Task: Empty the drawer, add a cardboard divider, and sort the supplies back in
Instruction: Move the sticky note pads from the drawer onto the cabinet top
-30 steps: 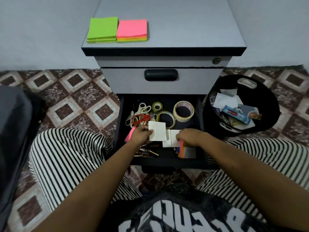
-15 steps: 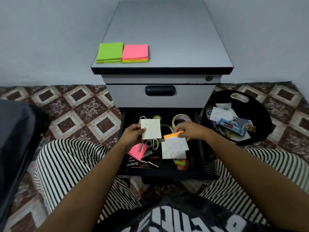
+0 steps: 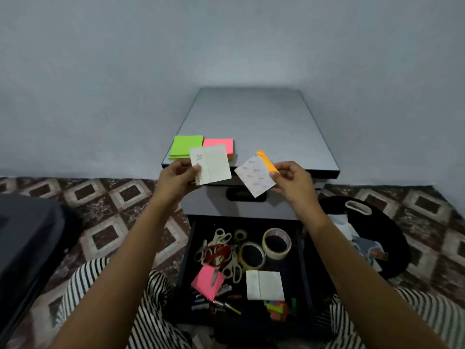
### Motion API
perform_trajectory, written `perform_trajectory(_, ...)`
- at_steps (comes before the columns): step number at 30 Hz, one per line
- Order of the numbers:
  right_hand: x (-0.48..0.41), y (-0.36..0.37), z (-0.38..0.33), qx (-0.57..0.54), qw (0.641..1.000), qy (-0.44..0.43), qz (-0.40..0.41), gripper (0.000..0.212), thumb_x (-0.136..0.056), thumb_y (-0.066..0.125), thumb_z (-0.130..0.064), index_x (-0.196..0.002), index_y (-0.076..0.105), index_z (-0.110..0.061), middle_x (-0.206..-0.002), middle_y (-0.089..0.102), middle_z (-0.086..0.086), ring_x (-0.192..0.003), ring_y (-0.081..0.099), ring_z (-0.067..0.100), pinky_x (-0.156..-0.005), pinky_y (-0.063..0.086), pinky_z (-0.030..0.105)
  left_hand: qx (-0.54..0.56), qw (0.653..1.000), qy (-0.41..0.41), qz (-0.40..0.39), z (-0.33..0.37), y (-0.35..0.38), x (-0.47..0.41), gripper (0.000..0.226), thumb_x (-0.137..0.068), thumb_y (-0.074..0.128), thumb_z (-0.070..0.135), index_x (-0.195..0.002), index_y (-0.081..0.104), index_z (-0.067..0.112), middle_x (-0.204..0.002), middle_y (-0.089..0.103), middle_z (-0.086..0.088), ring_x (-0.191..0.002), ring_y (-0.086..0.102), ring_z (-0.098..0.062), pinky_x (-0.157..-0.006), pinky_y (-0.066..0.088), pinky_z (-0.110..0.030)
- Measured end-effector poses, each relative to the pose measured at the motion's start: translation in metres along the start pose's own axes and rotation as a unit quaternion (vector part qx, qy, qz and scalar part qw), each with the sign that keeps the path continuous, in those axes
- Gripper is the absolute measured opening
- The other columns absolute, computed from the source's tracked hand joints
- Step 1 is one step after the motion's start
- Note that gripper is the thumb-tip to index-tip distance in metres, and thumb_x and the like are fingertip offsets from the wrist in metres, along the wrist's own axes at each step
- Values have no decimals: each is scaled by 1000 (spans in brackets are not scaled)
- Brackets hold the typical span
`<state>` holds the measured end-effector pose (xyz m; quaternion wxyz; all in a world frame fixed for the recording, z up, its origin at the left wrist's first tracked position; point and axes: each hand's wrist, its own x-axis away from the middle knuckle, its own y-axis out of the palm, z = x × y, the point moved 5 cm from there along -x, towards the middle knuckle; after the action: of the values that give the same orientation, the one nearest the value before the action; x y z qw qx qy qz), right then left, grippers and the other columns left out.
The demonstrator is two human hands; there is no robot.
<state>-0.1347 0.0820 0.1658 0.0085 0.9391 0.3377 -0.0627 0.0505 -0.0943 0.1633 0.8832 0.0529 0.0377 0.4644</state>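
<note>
The open black drawer (image 3: 305,280) sits low in the grey cabinet (image 3: 254,127). Inside lie scissors (image 3: 219,250), two tape rolls (image 3: 276,244), a pink note pad (image 3: 207,282), a white pad (image 3: 264,285), pens and small coloured tabs. My left hand (image 3: 176,178) holds a white pad (image 3: 211,165) up in front of the cabinet top. My right hand (image 3: 293,178) pinches a white-backed pad with an orange edge (image 3: 255,176) beside it. Green (image 3: 186,146) and pink (image 3: 219,143) sticky note stacks rest on the cabinet top.
A black bag (image 3: 392,235) with papers and packets lies on the patterned floor to the right of the drawer. A dark object (image 3: 25,238) stands at the left. My striped trouser legs flank the drawer. The closed upper drawer's handle (image 3: 236,196) is behind the pads.
Both hands lifted out of the drawer, each carrying a pad, and rose to the level of the cabinet top. The camera tilted upward.
</note>
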Motion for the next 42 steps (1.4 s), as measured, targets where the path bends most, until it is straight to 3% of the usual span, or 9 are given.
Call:
perform_trajectory(9,-54,50,-25,-95,986,101,90,10,-88,61,-6,-96,57,-9,-96,63,8,-72,62,15,-55,53,26,-114,990,31,81,52,-24,-50,28,-93,57,11,-119,60,1,-108,65,-13,-96,64,-25,-84,56,-36)
perform_trajectory(14,-76,77,-12,-107,973,181,91,17,-87,62,1,-78,51,-8,-102,61,17,-86,66,30,-69,55,31,-162,981,0,108,59,-37,-75,29,-93,57,8,-118,59,-5,-103,61,-14,-81,60,-24,-54,55,-16)
perform_trajectory(18,-85,87,-6,-63,972,206,92,12,-86,63,0,-95,57,3,-87,61,14,-67,64,26,-74,58,38,-220,969,-27,106,55,-47,-92,26,-90,60,5,-111,61,-11,-90,57,-16,-65,53,-23,-49,54,-18)
perform_trajectory(20,-89,90,-7,-13,976,201,87,16,-86,63,-3,-98,58,6,-83,64,15,-58,64,24,-70,59,40,-254,960,-42,110,51,-52,-100,24,-88,63,5,-104,64,-12,-89,59,-19,-72,56,-27,-65,57,-31)
perform_trajectory(23,-90,95,-12,93,980,157,79,11,-85,65,-10,-84,56,-3,-94,67,17,-72,68,29,-72,59,42,-316,940,-62,112,48,-53,-108,15,-86,64,6,-74,62,-1,-85,59,-19,-67,57,-29,-80,54,-43)
perform_trajectory(26,-87,99,-18,169,976,119,61,31,-84,66,-15,-66,41,-14,-92,63,12,-86,67,31,-71,57,38,-382,916,-69,102,43,-52,-114,27,-86,63,9,-61,52,5,-69,55,-16,-59,54,-27,-80,54,-42)
perform_trajectory(29,-84,100,-22,236,966,100,38,38,-86,65,-20,-63,36,-15,-95,64,12,-81,61,23,-47,38,22,-430,895,-65,96,40,-49,-118,30,-83,60,8,-56,48,5,-57,49,-12,-54,50,-27,-77,53,-39)
perform_trajectory(34,-80,102,-27,309,947,82,30,39,-89,60,-14,-61,32,-13,-77,47,3,-76,46,18,-45,29,24,-466,878,-53,99,39,-45,-120,34,-84,57,8,-54,42,6,-53,44,-10,-55,49,-28,-61,40,-29)
perform_trajectory(42,-70,100,-35,322,944,68,11,35,-86,46,2,-58,30,-11,-61,36,1,-54,36,15,-42,24,24,-465,878,-46,105,43,-42,-117,23,-78,53,5,-58,42,5,-57,40,-8,-70,51,-30,-65,43,-35)
